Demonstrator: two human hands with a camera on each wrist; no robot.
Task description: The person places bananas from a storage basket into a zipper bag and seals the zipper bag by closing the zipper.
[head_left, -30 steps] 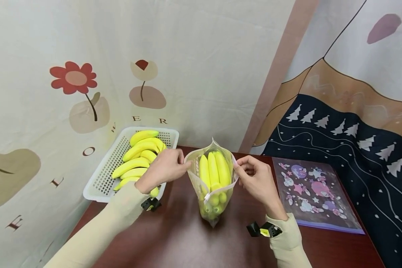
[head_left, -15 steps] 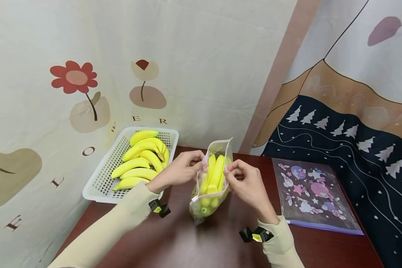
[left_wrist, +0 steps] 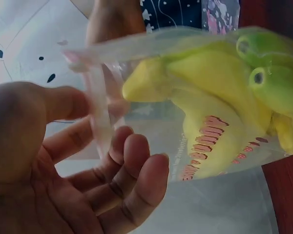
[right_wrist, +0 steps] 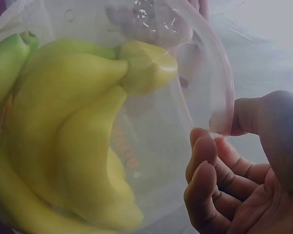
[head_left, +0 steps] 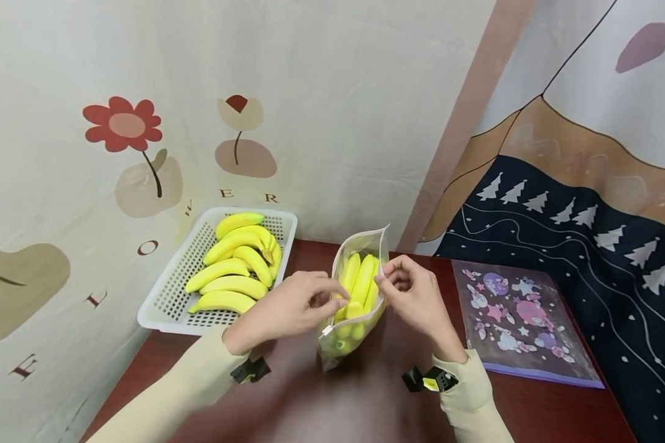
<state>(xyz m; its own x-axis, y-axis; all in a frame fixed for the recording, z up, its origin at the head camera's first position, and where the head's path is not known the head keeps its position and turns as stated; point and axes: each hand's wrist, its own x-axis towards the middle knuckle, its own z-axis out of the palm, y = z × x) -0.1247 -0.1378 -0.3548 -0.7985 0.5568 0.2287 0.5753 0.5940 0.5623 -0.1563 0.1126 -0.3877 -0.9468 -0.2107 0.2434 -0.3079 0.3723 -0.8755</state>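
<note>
A clear zip bag [head_left: 328, 358] with a pale rim stands on the table, its mouth open, with several yellow bananas [head_left: 360, 282] inside. The white slider [head_left: 327, 330] sits at the near corner of the rim. My left hand [head_left: 294, 306] is at the bag's left rim, thumb and index finger either side of the edge; in the left wrist view the other fingers of this left hand [left_wrist: 83, 161] are loosely curled beside the printed plastic. My right hand [head_left: 415, 295] pinches the right rim; in the right wrist view the thumb [right_wrist: 246, 114] presses the edge.
At the left stands a white plastic basket [head_left: 161, 301] with several more bananas [head_left: 227, 271]. A flat zip bag with cartoon prints [head_left: 523, 317] lies at the table's right side. Printed curtains [head_left: 338, 123] hang close behind the reddish-brown table [head_left: 366, 406].
The bag has turned, its near corner swinging left, and its mouth has narrowed. My left hand went right to the upper left rim, then came down along it. The right hand stays at the right rim.
</note>
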